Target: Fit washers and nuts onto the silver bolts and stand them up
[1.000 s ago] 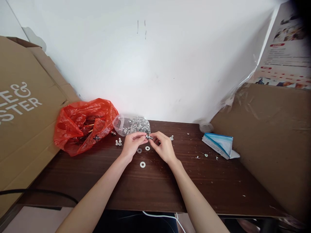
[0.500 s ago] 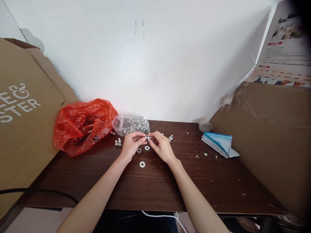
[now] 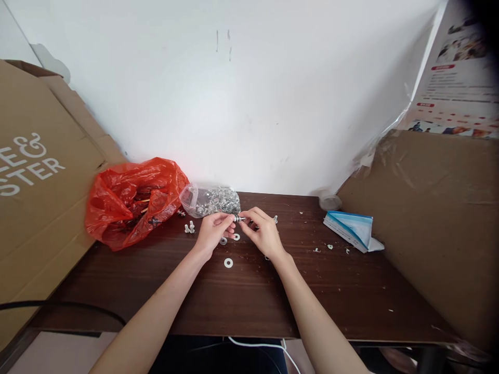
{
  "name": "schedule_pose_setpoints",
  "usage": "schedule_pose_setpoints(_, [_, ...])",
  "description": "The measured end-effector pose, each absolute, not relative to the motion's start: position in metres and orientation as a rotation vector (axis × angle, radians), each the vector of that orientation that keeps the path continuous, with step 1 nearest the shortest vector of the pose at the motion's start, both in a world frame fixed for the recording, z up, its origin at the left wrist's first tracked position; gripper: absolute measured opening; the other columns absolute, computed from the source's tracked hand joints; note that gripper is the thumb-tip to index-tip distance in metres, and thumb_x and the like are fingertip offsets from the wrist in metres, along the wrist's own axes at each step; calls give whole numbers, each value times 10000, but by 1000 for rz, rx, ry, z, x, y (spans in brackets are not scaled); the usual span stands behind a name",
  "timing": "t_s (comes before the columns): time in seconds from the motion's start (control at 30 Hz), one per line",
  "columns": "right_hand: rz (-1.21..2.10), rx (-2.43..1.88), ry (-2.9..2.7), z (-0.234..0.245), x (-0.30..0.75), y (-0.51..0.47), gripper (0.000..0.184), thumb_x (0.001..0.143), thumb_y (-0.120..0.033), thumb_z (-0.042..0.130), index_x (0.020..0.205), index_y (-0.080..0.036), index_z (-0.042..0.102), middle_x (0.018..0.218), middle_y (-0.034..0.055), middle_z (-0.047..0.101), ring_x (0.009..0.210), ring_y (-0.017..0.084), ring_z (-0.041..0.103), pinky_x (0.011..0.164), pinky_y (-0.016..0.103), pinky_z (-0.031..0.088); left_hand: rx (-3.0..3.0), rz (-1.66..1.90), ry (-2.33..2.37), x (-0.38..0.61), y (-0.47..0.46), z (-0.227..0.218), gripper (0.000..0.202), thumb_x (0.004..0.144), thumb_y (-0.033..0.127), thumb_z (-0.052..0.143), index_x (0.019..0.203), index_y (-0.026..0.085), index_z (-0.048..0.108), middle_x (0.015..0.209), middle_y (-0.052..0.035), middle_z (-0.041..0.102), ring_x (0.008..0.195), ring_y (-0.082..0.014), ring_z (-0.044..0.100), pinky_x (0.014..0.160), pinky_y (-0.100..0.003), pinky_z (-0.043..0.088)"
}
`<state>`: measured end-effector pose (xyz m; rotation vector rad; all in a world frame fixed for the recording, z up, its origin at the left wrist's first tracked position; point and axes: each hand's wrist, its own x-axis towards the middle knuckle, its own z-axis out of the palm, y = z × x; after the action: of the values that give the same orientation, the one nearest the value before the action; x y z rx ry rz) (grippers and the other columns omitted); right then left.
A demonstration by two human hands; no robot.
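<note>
My left hand [image 3: 209,235] pinches a small metal bolt [image 3: 238,219] that carries a washer or nut and lies sideways between the two hands. From the other side, my right hand [image 3: 265,235] has its thumb and fingertips closed around the threaded end. Three flat washers lie on the table below: a grey washer [image 3: 223,241], a white washer [image 3: 236,237] partly under my left fingers, and a larger washer [image 3: 228,263] nearer me. Left of my left hand stand small bolts [image 3: 189,227]. Another bolt [image 3: 276,219] shows partly behind my right hand.
A clear bag of hardware [image 3: 218,200] lies against the wall, beside a red plastic bag [image 3: 117,202]. Cardboard [image 3: 35,208] borders the left, and another cardboard panel [image 3: 429,218] the right. A blue-white folded packet [image 3: 351,228] and scraps [image 3: 330,246] lie on the brown table [image 3: 241,306].
My right hand has shifted slightly, its fingers more curled over the bolt's end and hiding more of the bolts behind. My left fingers have curled a little beneath the bolt.
</note>
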<state>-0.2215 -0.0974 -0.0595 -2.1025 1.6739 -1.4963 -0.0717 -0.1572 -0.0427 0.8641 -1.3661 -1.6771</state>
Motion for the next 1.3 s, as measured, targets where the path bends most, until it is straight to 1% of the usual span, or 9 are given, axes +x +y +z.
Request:
schedule_pose_setpoints(0.13, [-1486, -2101, 1691, -60, -222, -98, 169, 880, -213, 525, 1016, -203, 624, 906, 31, 594, 741, 112, 604, 623, 225, 500, 843, -1626, -1368, -71, -157, -42, 413, 604, 325, 805, 915, 89, 670, 787, -60, 666, 685, -131, 634, 630, -256, 581])
schedule_pose_setpoints(0.2, [-1487, -2099, 1700, -60, -222, -98, 170, 881, -216, 523, 1020, -204, 621, 907, 33, 597, 740, 115, 605, 623, 228, 499, 892, -1590, -1357, -71, -158, -41, 427, 623, 341, 792, 947, 95, 662, 802, -70, 676, 677, -135, 640, 599, -242, 567])
schedule_pose_setpoints(0.37, [-1458, -2107, 1709, -60, -221, -97, 161, 878, -224, 533, 1009, -209, 624, 918, 30, 600, 761, 116, 610, 629, 222, 498, 936, -1606, -1441, -71, -159, -43, 392, 680, 427, 737, 847, 80, 659, 707, -72, 657, 552, -97, 572, 482, -201, 504])
schedule_pose_setpoints(0.53, [-1464, -2104, 1720, -61, -221, -98, 146, 866, -231, 549, 989, -199, 622, 894, 23, 594, 734, 109, 597, 610, 216, 495, 835, -1597, -1464, -72, -157, -44, 416, 626, 372, 778, 941, 123, 671, 832, -56, 646, 705, -123, 592, 567, -230, 553])
schedule_pose_setpoints(0.7, [-1449, -2111, 1710, -61, -221, -98, 155, 862, -215, 543, 996, -202, 621, 915, 26, 599, 771, 112, 610, 623, 208, 497, 935, -1591, -1436, -73, -158, -46, 354, 696, 410, 714, 857, 98, 658, 763, -64, 637, 657, -115, 568, 534, -216, 527])
schedule_pose_setpoints(0.87, [-1452, -2092, 1749, -59, -220, -97, 151, 860, -226, 542, 984, -202, 623, 899, 34, 602, 735, 120, 602, 619, 221, 500, 813, -1559, -1472, -72, -158, -44, 367, 628, 309, 765, 935, 125, 684, 900, -65, 645, 770, -129, 584, 589, -200, 520])
schedule_pose_setpoints(1.03, [-1434, -2099, 1753, -59, -220, -97, 158, 862, -231, 535, 990, -206, 624, 902, 41, 605, 734, 128, 604, 621, 231, 504, 883, -1586, -1477, -72, -158, -46, 326, 688, 354, 713, 910, 118, 677, 866, -76, 654, 741, -135, 579, 567, -213, 506])
schedule_pose_setpoints(1.2, [-1428, -2096, 1774, -59, -220, -97, 144, 861, -233, 540, 975, -205, 623, 899, 37, 605, 739, 128, 603, 631, 230, 501, 885, -1378, -1616, -72, -159, -48, 345, 676, 196, 662, 1015, 139, 645, 930, -72, 646, 832, -165, 592, 594, -214, 508])
schedule_pose_setpoints(1.3, [-1422, -2099, 1765, -60, -220, -97, 143, 864, -229, 541, 981, -203, 621, 905, 28, 601, 739, 118, 600, 640, 225, 499, 950, -1299, -1637, -72, -161, -50, 299, 733, 280, 637, 998, 142, 647, 910, -77, 651, 819, -174, 598, 571, -215, 498])
